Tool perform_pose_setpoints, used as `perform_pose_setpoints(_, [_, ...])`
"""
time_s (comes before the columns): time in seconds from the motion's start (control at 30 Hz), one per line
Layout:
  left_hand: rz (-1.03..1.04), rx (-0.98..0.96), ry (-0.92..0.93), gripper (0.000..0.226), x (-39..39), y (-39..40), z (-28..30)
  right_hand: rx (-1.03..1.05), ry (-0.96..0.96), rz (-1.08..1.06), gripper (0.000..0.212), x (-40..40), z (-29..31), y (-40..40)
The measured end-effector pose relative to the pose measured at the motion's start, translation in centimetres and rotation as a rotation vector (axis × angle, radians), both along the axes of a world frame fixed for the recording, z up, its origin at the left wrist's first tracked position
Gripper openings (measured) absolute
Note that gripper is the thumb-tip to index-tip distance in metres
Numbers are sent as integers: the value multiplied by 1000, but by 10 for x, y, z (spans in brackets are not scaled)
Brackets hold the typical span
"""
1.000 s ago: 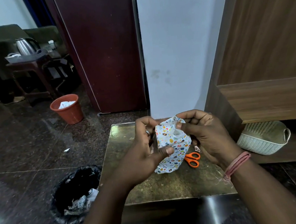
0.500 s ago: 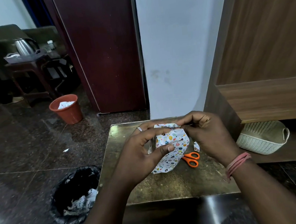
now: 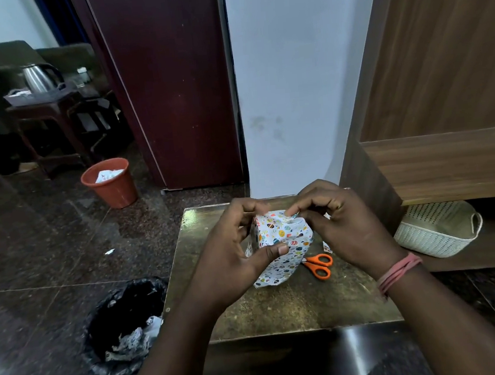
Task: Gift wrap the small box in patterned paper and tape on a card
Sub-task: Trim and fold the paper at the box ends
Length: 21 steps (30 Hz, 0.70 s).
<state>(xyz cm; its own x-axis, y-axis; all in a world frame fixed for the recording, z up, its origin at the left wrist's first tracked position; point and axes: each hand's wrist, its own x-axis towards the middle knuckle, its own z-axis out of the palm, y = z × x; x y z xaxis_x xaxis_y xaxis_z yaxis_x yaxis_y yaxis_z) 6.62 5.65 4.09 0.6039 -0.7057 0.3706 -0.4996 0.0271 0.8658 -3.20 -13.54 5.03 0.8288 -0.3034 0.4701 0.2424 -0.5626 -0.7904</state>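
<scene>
Toward the far edge of the worktop point(image 3: 282, 314), about midway between its left and right edges, the small box point(image 3: 281, 235) is held up in patterned paper point(image 3: 274, 272) by both hands. The left hand point(image 3: 232, 261) curls round the box's left side, its thumb pressed flat on the near face and its fingers hooked over the far top corner. The right hand point(image 3: 343, 226) comes in from the right with its fingers bent down, pinching the crumpled paper at the top of the box. A loose tail of the paper hangs below the box down to the worktop. Orange-handled scissors point(image 3: 318, 265) lie just right of that tail, partly under the right hand. No card or tape can be made out.

Judging by how easily it is lifted, the box is light and stiff enough to take a firm squeeze on its flat faces. The paper is thin, soft and already creased at the top; it would probably tear or spring open if pulled by an edge. The safest hold seems to be across opposite faces of the box, thumb on one and fingers on the other, trapping the paper against the card beneath while the other hand folds the loose end flat.
</scene>
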Motion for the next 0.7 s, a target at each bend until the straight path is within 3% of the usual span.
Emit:
perform_pose_setpoints(0.07, [-13, 18, -22, 66, 1, 0, -3, -96, 15, 5, 34, -2, 0, -2])
perform_pose_setpoints(0.23, [34, -35, -31, 41, 7, 0, -9, -265, 76, 64, 37, -8, 2, 1])
perform_pose_setpoints(0.33, [64, -60, -15, 38, 8, -1, -7, -164, 132, 175, 32, -11, 5, 3])
perform_pose_setpoints(0.43, [66, -82, -23, 36, 8, -2, -8, 10, 105, 91, 16, -6, 1, 8])
perform_pose_setpoints(0.6, [73, -130, 3, 26, 1, -7, -9, 313, -10, 44, 24, 3, -8, 10])
perform_pose_setpoints(0.7, [103, -142, 13, 17, -10, -14, -13, 348, -36, 46, 18, 5, -9, 19])
